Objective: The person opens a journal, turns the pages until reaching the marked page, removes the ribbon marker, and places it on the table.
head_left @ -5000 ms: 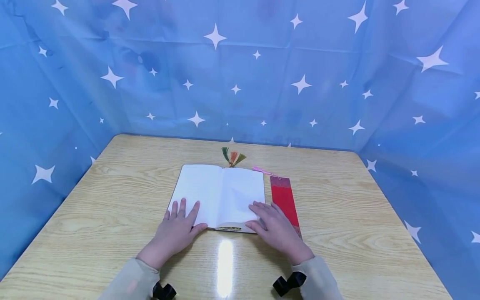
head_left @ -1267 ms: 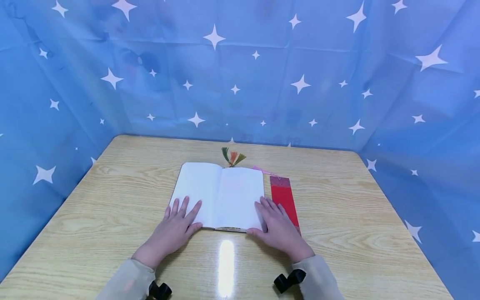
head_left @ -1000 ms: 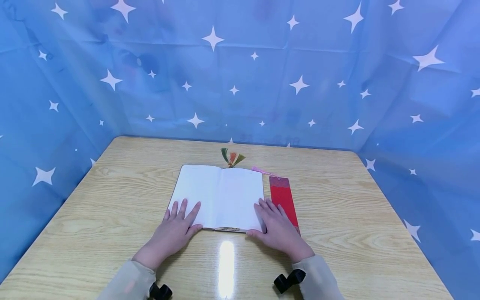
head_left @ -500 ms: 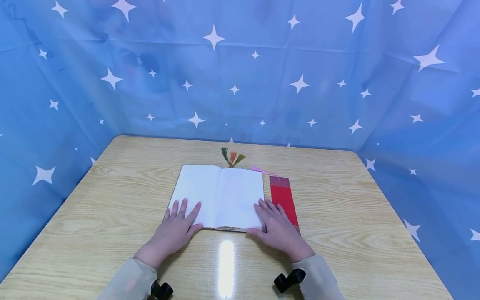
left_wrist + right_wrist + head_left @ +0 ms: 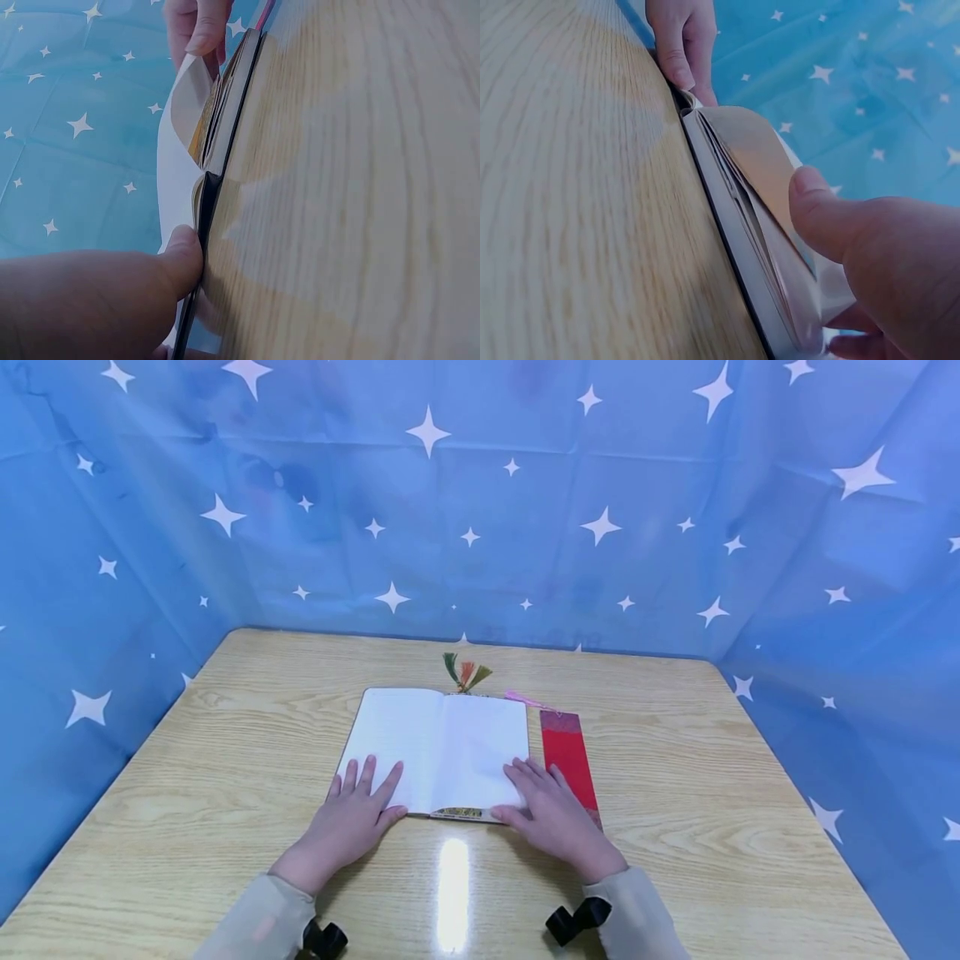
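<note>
An open notebook (image 5: 397,727) with white pages lies in the middle of the table in the head view. My left hand (image 5: 348,822) rests on its left page with spread fingers, the thumb (image 5: 182,259) at the lower edge. My right hand (image 5: 557,818) pinches the outer lower part of the right page (image 5: 480,739), thumb on top. The page bows up from the block beneath. Under it shows a gold-brown, patterned strip (image 5: 761,165), mostly hidden. Green, orange and olive tassels (image 5: 467,673) stick out past the notebook's top edge.
A red bookmark (image 5: 567,756) with a pink cord (image 5: 531,702) lies right of the notebook, its lower end behind my right hand. The wood-grain table (image 5: 712,793) is backed by a blue, star-printed cloth (image 5: 480,502). Black wrist cameras (image 5: 577,922) hang at both sleeves.
Half a second ago the right page lay flatter. Its lower edge now bows higher, showing more of the patterned strip, and my right fingers have shifted slightly inward. The left hand stays put.
</note>
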A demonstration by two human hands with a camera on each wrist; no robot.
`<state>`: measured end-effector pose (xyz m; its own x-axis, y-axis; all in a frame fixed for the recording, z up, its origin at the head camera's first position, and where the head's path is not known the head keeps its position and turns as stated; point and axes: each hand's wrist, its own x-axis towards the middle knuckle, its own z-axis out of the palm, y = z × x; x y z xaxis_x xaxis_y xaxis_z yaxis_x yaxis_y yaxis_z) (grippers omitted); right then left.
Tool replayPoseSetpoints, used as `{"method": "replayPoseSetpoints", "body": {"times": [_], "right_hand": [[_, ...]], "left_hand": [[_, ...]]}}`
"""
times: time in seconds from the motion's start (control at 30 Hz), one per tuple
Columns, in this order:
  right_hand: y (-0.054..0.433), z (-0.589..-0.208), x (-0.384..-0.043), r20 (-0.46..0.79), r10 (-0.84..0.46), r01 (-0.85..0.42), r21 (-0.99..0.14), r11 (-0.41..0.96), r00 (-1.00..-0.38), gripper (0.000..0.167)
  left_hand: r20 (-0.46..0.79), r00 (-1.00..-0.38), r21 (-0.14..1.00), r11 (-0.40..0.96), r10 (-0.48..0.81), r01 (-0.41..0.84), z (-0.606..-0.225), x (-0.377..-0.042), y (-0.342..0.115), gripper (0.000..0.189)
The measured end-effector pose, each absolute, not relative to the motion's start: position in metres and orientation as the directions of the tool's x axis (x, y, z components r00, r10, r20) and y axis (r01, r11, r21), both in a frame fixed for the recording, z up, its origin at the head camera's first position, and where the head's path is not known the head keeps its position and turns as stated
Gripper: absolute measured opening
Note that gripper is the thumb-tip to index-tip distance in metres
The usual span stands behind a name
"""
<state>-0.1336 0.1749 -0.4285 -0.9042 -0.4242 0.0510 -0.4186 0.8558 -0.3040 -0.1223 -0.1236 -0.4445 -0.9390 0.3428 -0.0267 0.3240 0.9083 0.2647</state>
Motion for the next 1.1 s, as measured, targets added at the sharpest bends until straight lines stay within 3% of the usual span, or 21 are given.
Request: {"method": "replayPoseSetpoints", "body": {"times": [0.67, 0.93, 1.1], "right_hand": [[0.169, -0.421, -0.132, 0.163, -0.42, -0.45, -0.341, 0.825, -0.893, 0.069], [0.168, -0.421, -0.133, 0.284, -0.436, -0.511, -0.301, 0.805, -0.854, 0.068], [0.166, -0.422, -0.133, 0.365, -0.458, -0.561, -0.261, 0.786, -0.811, 0.066]], "left_hand": [[-0.022, -0.938, 0.233, 0.914, 0.345, 0.331, -0.441, -0.123, -0.12, 0.06], [-0.02, -0.947, 0.231, 0.923, 0.322, 0.309, -0.439, -0.123, -0.117, 0.061], [-0.016, -0.951, 0.26, 0.92, 0.309, 0.294, -0.437, -0.121, -0.113, 0.073]]}}
